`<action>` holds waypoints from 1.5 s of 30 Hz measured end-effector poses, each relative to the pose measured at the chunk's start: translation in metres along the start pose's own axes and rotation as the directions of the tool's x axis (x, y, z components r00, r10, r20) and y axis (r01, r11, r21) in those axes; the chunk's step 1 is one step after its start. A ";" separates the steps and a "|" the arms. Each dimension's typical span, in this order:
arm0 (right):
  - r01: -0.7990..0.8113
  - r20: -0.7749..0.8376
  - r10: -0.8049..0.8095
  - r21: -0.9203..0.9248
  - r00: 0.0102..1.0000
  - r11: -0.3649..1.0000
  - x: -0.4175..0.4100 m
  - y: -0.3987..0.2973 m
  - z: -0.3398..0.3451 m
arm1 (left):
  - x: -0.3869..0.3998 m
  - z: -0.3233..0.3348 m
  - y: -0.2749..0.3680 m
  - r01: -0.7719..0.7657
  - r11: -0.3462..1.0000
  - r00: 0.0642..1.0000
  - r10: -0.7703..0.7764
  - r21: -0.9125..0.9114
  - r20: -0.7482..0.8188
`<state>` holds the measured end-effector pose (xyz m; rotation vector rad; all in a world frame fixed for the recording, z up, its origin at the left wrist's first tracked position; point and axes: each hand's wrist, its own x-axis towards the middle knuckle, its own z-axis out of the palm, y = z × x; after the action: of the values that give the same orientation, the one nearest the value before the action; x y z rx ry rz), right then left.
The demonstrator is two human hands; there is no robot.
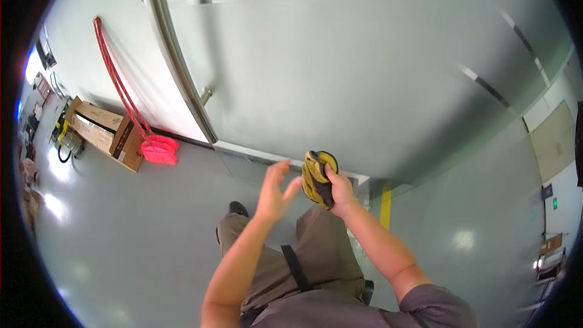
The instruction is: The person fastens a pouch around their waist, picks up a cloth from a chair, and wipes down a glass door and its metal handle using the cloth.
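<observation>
My right hand (342, 191) grips yellow-and-black work gloves (317, 181), bunched together in front of my thighs. The thumb presses on their upper right side. Just left of the gloves, my left hand (275, 193) is raised with fingers and thumb apart, holding nothing; a small gap shows between its thumb and the gloves. How many gloves are bunched there I cannot tell.
A frosted glass door (328, 77) with a long metal handle (175, 59) stands before me. At the left, red-handled brooms (159, 149) lean on the wall beside a long cardboard box (107, 132). Yellow tape (386, 207) marks the floor at the right.
</observation>
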<state>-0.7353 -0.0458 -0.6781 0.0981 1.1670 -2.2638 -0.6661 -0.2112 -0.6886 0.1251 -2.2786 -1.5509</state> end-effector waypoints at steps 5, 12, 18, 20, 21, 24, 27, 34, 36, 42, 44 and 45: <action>-0.092 0.003 0.092 0.163 0.996 0.982 -0.029 0.024 -0.014 | -0.044 0.037 0.006 0.220 0.974 0.959 -0.205 -0.054 0.198; -0.027 0.031 0.022 0.173 0.999 0.985 -0.041 0.043 -0.046 | -0.051 0.056 0.003 0.412 0.903 0.904 -0.388 -0.124 0.178; 0.108 -0.087 -0.107 0.006 0.990 0.994 -0.051 0.030 -0.068 | -0.037 0.074 0.005 0.362 0.932 0.926 -0.355 -0.037 0.127; 0.015 -0.157 -0.004 0.070 0.988 0.997 -0.056 0.033 -0.078 | -0.033 0.083 0.014 0.348 0.936 0.932 -0.340 -0.049 0.122; -0.009 -0.085 0.019 0.116 0.996 0.993 -0.056 0.036 -0.081 | -0.032 0.084 0.020 0.351 0.935 0.934 -0.346 -0.054 0.084; -0.109 0.037 0.104 0.444 0.994 0.889 -0.061 0.038 -0.071 | -0.025 0.088 0.035 0.091 0.996 0.987 -0.092 0.011 0.129; -0.017 0.068 -0.024 0.546 0.997 0.838 -0.062 0.031 -0.084 | -0.023 0.095 0.062 -0.151 0.984 0.934 0.112 0.090 0.340; 0.676 -0.466 -0.555 0.137 0.689 0.724 -0.084 -0.099 -0.134 | -0.037 0.051 0.009 -0.018 0.988 0.973 -0.017 0.151 0.231; 0.812 -0.530 -0.703 -0.044 0.474 0.581 -0.090 -0.142 -0.141 | -0.041 0.024 -0.032 0.148 0.969 0.976 -0.175 0.197 0.129; 0.745 0.008 -1.000 -0.666 -0.023 -0.022 -0.062 -0.213 -0.137 | 0.020 -0.093 -0.102 0.058 0.956 0.910 0.067 0.286 -0.409; 0.162 0.430 -0.873 -0.868 -0.230 -0.470 -0.051 -0.242 -0.108 | 0.067 -0.122 -0.040 0.100 0.957 0.760 0.104 0.273 -0.641; 0.114 0.438 -0.860 -0.871 -0.261 -0.478 -0.034 -0.241 -0.104 | 0.092 -0.160 -0.042 0.013 0.957 0.712 0.194 0.289 -0.675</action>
<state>-0.8549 0.1573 -0.5568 -0.7141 4.1839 -1.5759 -0.6999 -0.3940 -0.6524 0.5664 -1.8099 -0.8881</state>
